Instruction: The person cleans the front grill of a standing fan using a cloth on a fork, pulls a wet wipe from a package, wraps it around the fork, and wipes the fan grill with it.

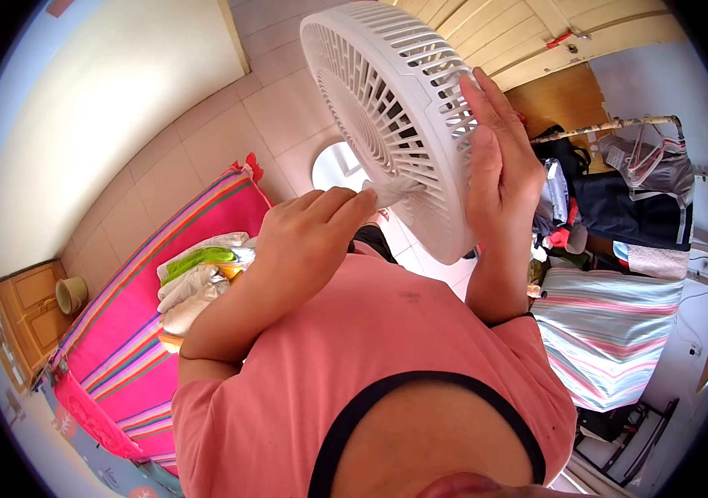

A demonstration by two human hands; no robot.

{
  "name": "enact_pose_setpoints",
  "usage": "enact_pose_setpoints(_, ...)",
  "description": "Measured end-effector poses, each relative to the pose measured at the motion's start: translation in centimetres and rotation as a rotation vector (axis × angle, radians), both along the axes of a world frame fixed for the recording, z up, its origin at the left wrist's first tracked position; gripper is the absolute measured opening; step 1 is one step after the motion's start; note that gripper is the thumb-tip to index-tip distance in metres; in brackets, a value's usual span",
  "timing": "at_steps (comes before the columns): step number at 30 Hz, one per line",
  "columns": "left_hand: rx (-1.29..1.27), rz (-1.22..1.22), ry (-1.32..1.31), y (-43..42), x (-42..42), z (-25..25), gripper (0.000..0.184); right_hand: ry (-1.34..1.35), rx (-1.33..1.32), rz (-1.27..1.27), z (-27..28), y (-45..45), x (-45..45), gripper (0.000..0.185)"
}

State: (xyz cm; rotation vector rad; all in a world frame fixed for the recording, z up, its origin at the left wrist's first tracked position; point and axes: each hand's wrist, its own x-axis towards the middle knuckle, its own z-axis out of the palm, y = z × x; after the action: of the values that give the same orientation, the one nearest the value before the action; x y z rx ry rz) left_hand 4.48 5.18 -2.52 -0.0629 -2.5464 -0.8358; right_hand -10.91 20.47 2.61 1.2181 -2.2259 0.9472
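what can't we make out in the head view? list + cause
- White cloth, head view: part hidden by the left hand.
- Right hand, head view: palm turned towards the fan, so its exact contact is hidden.
- Round white object, head view: partly covered by the fan; can't tell whether they connect.
- Folded clothes, head view: partly blocked by the left forearm.

No readable texts, labels, brands, numbers or signs.
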Motion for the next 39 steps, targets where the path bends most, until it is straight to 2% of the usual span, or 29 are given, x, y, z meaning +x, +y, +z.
enact_pose_setpoints(2,0.082,-0.028,0.042,0.1,-0.4,-0.4,0.024,0.002,-0.010,0.000,0.1,0.1,0.0,0.028)
enact_pose_setpoints(5,0.032,-0.015,-0.002,0.3,-0.7,0.0,0.019,-0.200,0.034,0.003,0.4,0.3,0.2,0.035)
enact_pose_setpoints(7,0.004,-0.002,0.002,0.6,-1.0,0.3,0.018,0.018,-0.006,0.009,0.0,0.2,-0.4,0.027)
enact_pose_setpoints(15,-0.007,0.058,0.067,1.4,-1.9,0.1,0.022,-0.063,-0.008,0.007,0.2,0.5,-0.4,0.028)
enact_pose_setpoints(17,-0.118,0.089,0.148,1.6,-2.1,-0.3,0.026,-0.068,0.011,0.023,0.4,0.9,-0.6,0.029)
enact_pose_setpoints(20,-0.191,0.120,0.141,2.5,-2.1,-0.7,0.023,-0.076,0.061,0.087,0.5,1.9,-1.1,0.038)
enact_pose_setpoints(22,-0.226,0.174,0.175,2.9,-2.4,-1.1,0.021,-0.069,0.008,0.208,0.3,2.9,-1.2,0.058)
enact_pose_setpoints(23,-0.237,0.205,0.180,3.2,-2.4,-1.1,0.021,-0.063,0.009,0.229,0.1,3.3,-0.6,0.058)
enact_pose_setpoints(26,-0.246,0.284,0.187,4.0,-2.3,-1.3,0.020,0.018,0.201,0.073,-1.2,4.7,1.9,0.082)
enact_pose_setpoints(30,-0.249,0.310,0.196,4.5,-1.7,-1.6,0.022,-0.080,0.140,0.106,-1.8,5.6,1.7,0.077)
enact_pose_setpoints(34,-0.340,0.421,0.179,5.3,0.0,-2.5,0.025,-0.073,0.106,0.126,-2.1,5.4,2.2,0.077)
enact_pose_setpoints(39,-0.295,0.543,0.145,5.9,3.4,-4.6,0.022,-0.046,0.122,0.085,-2.0,5.6,0.9,0.076)
